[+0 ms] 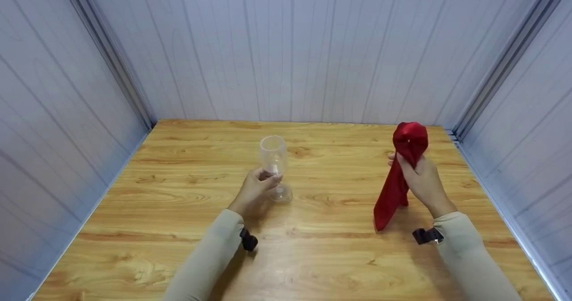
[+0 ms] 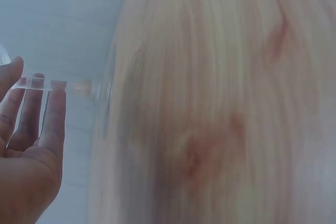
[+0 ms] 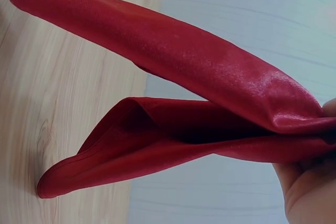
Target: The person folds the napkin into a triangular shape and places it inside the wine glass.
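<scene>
A clear stemmed glass [image 1: 273, 151] stands left of centre in the head view, its round foot at the tabletop. My left hand [image 1: 255, 188] holds it by the stem; in the left wrist view the thumb and fingers [image 2: 52, 121] are around the stem [image 2: 58, 85]. Over on the right, my right hand [image 1: 424, 182] grips a shiny red cloth [image 1: 393, 198], bunched in the fist with a rounded loop above the fingers. Two tails of the cloth [image 3: 173, 51] hang down in the right wrist view, near the table. Most of the right fingers are hidden by the cloth.
The wood-grain table [image 1: 178, 167] reaches back to a pale panelled wall [image 1: 290, 51]. Similar walls close off the left and right sides. A black strap with a small camera [image 1: 249, 240] sits on the left wrist, and another [image 1: 427, 236] on the right.
</scene>
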`<control>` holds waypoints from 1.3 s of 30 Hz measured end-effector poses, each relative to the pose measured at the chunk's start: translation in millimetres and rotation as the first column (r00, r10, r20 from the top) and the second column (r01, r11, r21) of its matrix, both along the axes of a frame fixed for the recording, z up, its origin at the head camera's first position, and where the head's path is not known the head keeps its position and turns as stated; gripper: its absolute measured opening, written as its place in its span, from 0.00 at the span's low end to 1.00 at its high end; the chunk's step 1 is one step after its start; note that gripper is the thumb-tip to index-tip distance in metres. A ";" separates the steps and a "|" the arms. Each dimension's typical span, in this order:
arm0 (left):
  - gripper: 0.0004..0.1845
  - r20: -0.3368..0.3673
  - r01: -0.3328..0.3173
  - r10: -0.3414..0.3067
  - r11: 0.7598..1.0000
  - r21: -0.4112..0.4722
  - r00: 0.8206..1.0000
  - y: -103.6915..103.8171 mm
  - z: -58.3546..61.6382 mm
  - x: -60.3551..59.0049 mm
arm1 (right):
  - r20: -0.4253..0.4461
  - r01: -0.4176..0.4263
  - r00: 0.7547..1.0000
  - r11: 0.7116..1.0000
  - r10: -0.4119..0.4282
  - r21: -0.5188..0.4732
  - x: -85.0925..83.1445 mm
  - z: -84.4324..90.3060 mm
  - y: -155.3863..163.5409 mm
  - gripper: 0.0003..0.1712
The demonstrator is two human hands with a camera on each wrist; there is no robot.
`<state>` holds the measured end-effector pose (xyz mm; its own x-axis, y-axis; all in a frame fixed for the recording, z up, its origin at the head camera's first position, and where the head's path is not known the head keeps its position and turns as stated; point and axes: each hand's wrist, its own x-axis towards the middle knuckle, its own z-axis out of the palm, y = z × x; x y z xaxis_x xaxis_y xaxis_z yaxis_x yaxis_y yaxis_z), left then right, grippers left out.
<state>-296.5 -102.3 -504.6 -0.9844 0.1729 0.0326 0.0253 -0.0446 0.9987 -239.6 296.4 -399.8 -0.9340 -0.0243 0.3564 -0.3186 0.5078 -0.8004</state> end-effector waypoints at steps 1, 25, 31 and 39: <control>0.13 -0.002 0.012 -0.012 1.000 0.008 1.000 4.8 -0.1 0.9 | 0.001 0.002 1.000 1.000 -0.002 0.000 -3.2 -4.3 2.3 0.21; 0.11 -0.044 0.231 -0.230 0.973 0.018 0.972 88.4 -7.4 13.2 | -0.029 0.007 1.000 1.000 -0.007 0.013 -12.5 -17.8 4.0 0.20; 0.12 0.010 0.246 -0.248 0.967 0.069 0.969 96.5 -8.8 15.2 | -0.060 -0.015 0.998 1.000 0.015 -0.004 -17.3 -26.4 8.1 0.21; 0.15 0.027 0.280 -0.281 0.960 0.027 0.959 97.2 -5.6 13.0 | -0.042 -0.038 0.998 0.999 0.038 0.006 -16.3 -23.3 8.1 0.21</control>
